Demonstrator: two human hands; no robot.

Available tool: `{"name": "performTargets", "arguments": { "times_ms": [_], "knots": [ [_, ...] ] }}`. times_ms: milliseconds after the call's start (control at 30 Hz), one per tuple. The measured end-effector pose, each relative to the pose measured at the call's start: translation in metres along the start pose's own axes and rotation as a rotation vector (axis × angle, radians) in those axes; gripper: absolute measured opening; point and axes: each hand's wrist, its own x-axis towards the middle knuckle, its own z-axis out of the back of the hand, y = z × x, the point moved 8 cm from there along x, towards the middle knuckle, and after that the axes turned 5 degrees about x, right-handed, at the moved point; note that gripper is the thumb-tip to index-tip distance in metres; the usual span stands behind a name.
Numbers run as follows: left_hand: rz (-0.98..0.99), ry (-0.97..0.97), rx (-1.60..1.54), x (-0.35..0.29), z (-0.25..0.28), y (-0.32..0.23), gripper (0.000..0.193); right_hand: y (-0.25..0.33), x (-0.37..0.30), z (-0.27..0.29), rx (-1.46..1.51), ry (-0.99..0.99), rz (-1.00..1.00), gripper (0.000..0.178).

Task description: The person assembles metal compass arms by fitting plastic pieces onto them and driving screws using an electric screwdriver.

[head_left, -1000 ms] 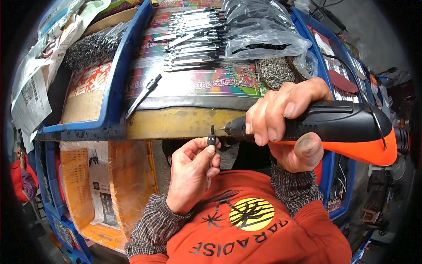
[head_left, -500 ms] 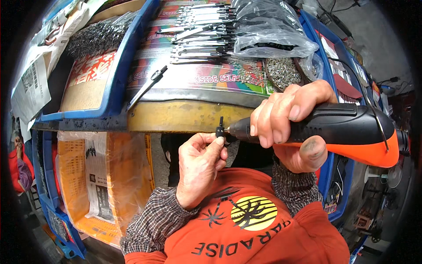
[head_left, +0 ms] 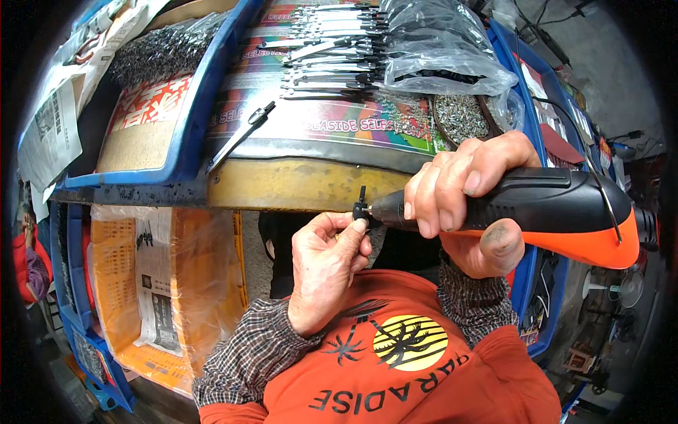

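I pinched the small black part (head_left: pixel 361 209) in my left hand (head_left: pixel 326 272), steadying it against the screwdriver (head_left: pixel 537 212) my right hand (head_left: pixel 470 205) gripped fully.

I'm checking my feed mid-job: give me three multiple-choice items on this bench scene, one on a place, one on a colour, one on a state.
1. Where does the loose single tool with the dark tip lie?
A. on the colourful sheet by the blue tray's edge
B. inside the clear plastic bag
C. on the person's lap

2. What colours is the power screwdriver?
A. blue and white
B. black and orange
C. all yellow

3. How does the left hand hold the small black part?
A. flat on an open palm
B. pinched in the fingertips at the screwdriver's tip
C. not at all

Answers: 1 A, it rests alone left of the row of tools; 2 B, black top and orange underside in the right hand; 3 B, thumb and finger close on it.
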Motion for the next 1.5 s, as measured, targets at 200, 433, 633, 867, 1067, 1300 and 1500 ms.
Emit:
{"name": "performTargets", "arguments": {
  "times_ms": [200, 433, 633, 867, 1067, 1300, 1500],
  "knots": [
    [0.025, -0.006, -0.057, 0.001, -0.001, 0.000, 0.009, -0.003, 0.005, -0.004, 0.041, 0.149, -0.029, 0.038],
    [0.003, -0.030, -0.057, -0.003, -0.002, -0.002, 0.009, -0.011, 0.014, -0.020, -0.060, 0.149, -0.083, 0.033],
    [-0.013, -0.009, -0.053, -0.002, -0.003, -0.003, 0.008, -0.007, 0.016, -0.017, -0.085, 0.056, -0.013, 0.034],
    [0.008, -0.044, -0.070, -0.003, -0.004, -0.004, 0.008, -0.011, 0.022, -0.024, 0.055, 0.118, 0.083, 0.037],
    [-0.007, -0.045, -0.049, -0.004, -0.003, -0.005, 0.008, -0.008, 0.022, -0.025, 0.082, 0.109, 0.116, 0.039],
    [-0.038, -0.026, -0.001, -0.004, -0.004, -0.008, 0.009, -0.019, 0.011, -0.005, 0.231, 0.036, 0.102, 0.041],
    [0.008, -0.044, -0.023, -0.002, -0.001, -0.003, 0.010, -0.004, 0.024, -0.030, 0.081, 0.275, 0.095, 0.041]
  ]
}}
